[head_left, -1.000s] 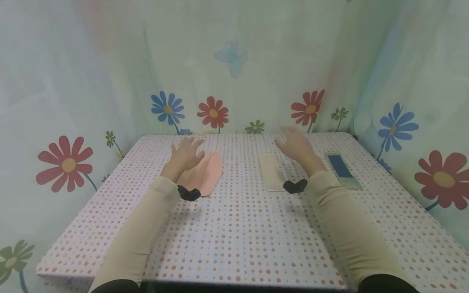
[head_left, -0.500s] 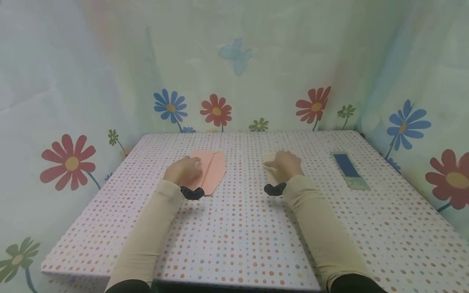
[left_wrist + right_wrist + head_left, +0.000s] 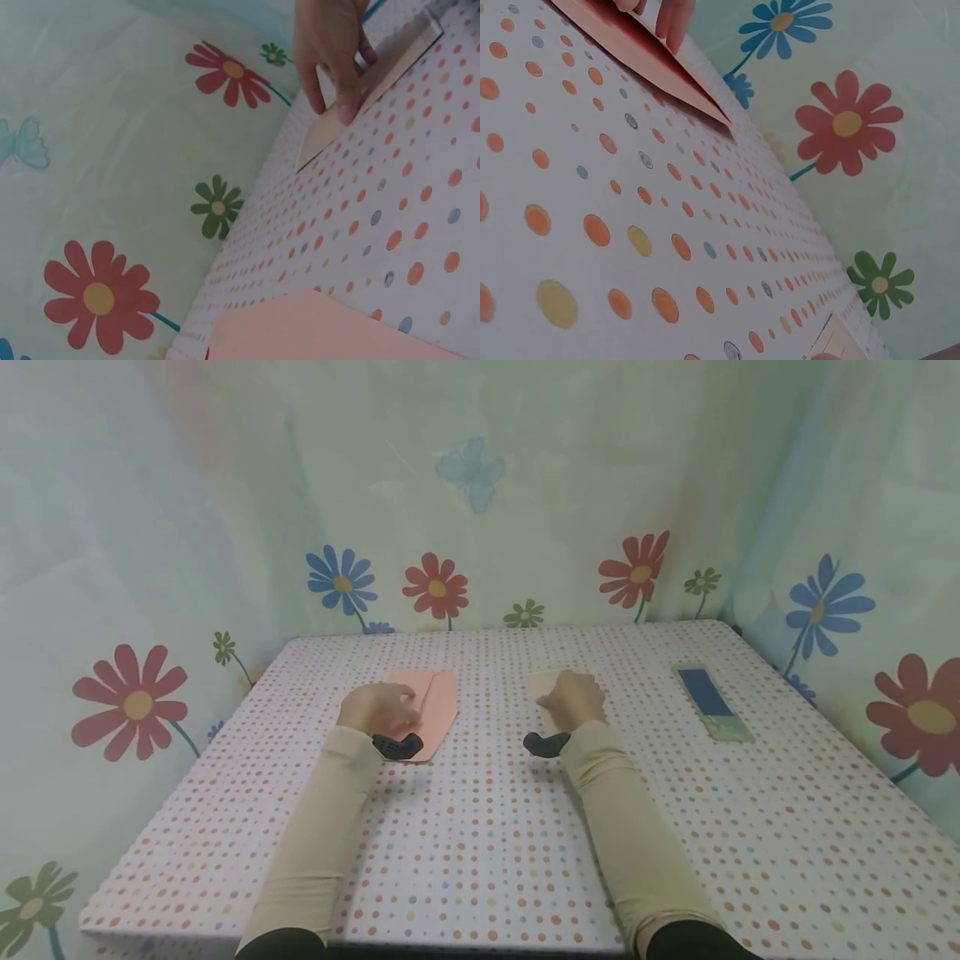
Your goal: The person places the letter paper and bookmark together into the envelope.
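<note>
1. the left hand, fingers bent, is at the pink envelope on the dotted tablecloth; whether they pinch it, i can't tell.
2. next along, the right hand grips the cream card, thumb opposite fingers.
3. farther right lies a green strip with a blue panel.

You are holding left arm and right arm outstretched, both slanting slightly inward. Your left hand is curving, forefinger and thumb standing apart at tips; whether you are pinching is not showing clearly. Your right hand is arching, back upward, fingers pointing down and gripping. Hands are lying well apart, at similar reach.
</note>
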`<state>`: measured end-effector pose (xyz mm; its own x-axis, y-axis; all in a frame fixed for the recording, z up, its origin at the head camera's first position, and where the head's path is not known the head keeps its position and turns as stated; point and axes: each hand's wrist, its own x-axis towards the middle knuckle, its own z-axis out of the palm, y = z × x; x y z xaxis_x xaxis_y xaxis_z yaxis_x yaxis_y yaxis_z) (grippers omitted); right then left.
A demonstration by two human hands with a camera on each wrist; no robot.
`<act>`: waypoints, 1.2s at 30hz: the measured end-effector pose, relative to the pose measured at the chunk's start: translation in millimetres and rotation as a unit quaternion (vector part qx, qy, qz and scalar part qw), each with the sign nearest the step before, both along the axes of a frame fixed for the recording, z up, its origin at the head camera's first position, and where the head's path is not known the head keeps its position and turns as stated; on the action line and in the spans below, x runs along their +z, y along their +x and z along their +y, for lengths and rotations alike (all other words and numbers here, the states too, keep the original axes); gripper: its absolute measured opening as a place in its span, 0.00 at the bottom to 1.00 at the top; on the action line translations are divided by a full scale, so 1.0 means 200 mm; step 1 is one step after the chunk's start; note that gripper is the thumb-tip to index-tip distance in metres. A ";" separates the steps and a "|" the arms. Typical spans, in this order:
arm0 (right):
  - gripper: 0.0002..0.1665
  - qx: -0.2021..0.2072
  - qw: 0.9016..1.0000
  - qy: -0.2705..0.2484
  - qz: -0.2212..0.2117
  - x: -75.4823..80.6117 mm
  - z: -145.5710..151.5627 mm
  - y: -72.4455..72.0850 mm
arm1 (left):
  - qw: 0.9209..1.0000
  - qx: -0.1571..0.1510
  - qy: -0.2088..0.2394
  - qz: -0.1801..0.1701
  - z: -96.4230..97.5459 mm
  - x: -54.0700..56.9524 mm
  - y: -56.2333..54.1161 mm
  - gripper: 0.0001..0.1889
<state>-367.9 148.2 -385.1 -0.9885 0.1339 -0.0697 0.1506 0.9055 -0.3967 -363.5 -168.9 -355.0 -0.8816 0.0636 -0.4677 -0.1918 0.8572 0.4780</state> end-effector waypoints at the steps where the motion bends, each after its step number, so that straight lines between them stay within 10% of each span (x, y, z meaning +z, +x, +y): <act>1: 0.34 0.002 1.000 0.000 0.001 0.00 0.00 0.00 | 1.000 0.006 -0.002 -0.001 0.01 0.00 0.00 0.37; 16: 0.30 0.009 1.000 -0.021 0.016 0.04 0.03 -0.01 | 0.986 -0.082 -0.141 0.037 0.01 0.06 -0.01 0.38; 36: 0.32 -0.003 0.997 -0.069 -0.043 0.06 0.10 -0.07 | 0.986 -0.091 -0.135 0.028 0.04 0.06 -0.02 0.37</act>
